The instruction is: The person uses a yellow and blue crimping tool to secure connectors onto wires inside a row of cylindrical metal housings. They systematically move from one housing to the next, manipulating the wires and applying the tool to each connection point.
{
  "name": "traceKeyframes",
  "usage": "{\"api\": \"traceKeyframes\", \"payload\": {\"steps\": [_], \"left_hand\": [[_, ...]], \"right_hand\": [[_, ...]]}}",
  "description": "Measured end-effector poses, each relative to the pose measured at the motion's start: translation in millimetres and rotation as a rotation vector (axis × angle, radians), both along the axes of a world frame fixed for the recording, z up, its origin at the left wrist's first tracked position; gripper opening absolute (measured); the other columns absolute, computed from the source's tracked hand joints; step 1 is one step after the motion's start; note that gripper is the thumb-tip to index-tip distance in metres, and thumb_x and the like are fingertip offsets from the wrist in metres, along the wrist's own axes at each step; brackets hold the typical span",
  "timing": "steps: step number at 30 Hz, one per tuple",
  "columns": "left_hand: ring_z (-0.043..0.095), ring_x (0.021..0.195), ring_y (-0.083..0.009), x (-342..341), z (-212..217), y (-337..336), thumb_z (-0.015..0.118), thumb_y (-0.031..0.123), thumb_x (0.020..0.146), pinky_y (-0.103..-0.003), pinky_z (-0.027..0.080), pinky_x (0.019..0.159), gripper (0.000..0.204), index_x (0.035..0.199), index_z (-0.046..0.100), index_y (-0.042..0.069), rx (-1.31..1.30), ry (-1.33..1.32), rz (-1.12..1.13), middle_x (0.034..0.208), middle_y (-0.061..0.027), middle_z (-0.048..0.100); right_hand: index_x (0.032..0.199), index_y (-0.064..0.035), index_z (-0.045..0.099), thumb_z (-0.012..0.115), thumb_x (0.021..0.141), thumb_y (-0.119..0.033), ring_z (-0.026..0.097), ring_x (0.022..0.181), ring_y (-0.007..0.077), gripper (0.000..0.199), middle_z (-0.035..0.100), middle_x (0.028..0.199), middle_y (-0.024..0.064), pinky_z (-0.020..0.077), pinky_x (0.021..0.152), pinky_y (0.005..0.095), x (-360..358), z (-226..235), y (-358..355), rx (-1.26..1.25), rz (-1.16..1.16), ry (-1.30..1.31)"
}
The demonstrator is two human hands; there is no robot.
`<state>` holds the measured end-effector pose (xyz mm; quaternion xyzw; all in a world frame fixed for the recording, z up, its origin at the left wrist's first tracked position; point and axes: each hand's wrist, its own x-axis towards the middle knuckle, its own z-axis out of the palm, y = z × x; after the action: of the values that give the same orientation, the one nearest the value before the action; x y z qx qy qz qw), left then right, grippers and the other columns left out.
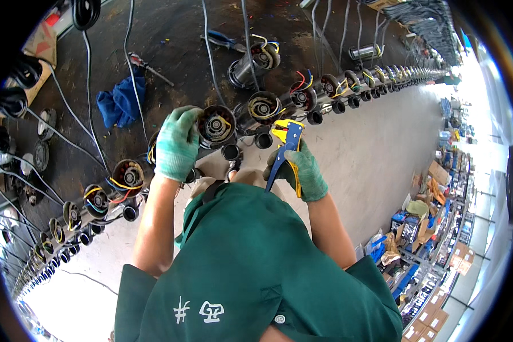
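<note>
My left hand (178,145), in a pale green knit glove, is curled against the left side of a round metal motor housing (218,126). The open end of that housing faces me and shows coils and a yellow wire inside. Its far side and my left fingertips are partly hidden. In my gloved right hand (309,172) is a wire stripper (291,139) with blue and yellow handles. Its yellow jaw end points up, just right of another motor housing (264,107) with loose wires. The stripper's jaws touch no wire that I can see.
A long row of similar housings (126,175) lines the dark workbench (171,34) edge. On the bench lie a blue cloth (121,102), a screwdriver (149,68), blue-handled pliers (224,41) and a separate housing (253,65). Grey cables hang across it. Shelves with boxes (433,319) stand far right.
</note>
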<state>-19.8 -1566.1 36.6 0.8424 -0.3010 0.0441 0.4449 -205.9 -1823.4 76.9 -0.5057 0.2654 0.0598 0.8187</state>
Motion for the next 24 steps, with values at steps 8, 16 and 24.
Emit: {"api": "traceKeyframes", "payload": {"steps": [8, 16, 24], "left_hand": [[0.065, 0.122, -0.0378, 9.4, 15.0, -30.1, 0.081, 0.021, 0.085, -0.047, 0.056, 0.101, 0.029, 0.111, 0.078, 0.01, 0.701, -0.047, 0.009, 0.133, -0.0143, 0.069], [0.072, 0.118, -0.0337, 24.3, 42.1, -69.7, 0.074, 0.021, 0.091, -0.047, 0.058, 0.097, 0.034, 0.124, 0.073, 0.013, 1.167, 0.249, -0.043, 0.124, -0.0142, 0.075], [0.072, 0.113, -0.0301, -9.4, 22.6, -73.4, 0.074, 0.028, 0.092, -0.051, 0.052, 0.094, 0.026, 0.114, 0.074, 0.017, 1.231, 0.129, 0.242, 0.112, -0.0092, 0.078]], "right_hand": [[0.156, -0.0068, 0.039, 0.066, 0.099, -0.021, 0.075, 0.089, 0.0303, 0.065, 0.071, 0.107, 0.0179, 0.066, 0.079, 0.0472, 37.0, 7.7, -15.7, 0.034, 0.151, -0.099], [0.155, -0.008, 0.04, 0.067, 0.097, -0.024, 0.076, 0.087, 0.0293, 0.066, 0.07, 0.106, 0.016, 0.0658, 0.08, 0.0448, 58.8, 11.0, -54.6, 0.064, 0.269, -0.13], [0.155, -0.0069, 0.039, 0.066, 0.097, -0.023, 0.076, 0.087, 0.0294, 0.066, 0.07, 0.105, 0.016, 0.0664, 0.076, 0.043, 68.7, -8.6, -90.3, 0.127, 0.382, -0.174]]}}
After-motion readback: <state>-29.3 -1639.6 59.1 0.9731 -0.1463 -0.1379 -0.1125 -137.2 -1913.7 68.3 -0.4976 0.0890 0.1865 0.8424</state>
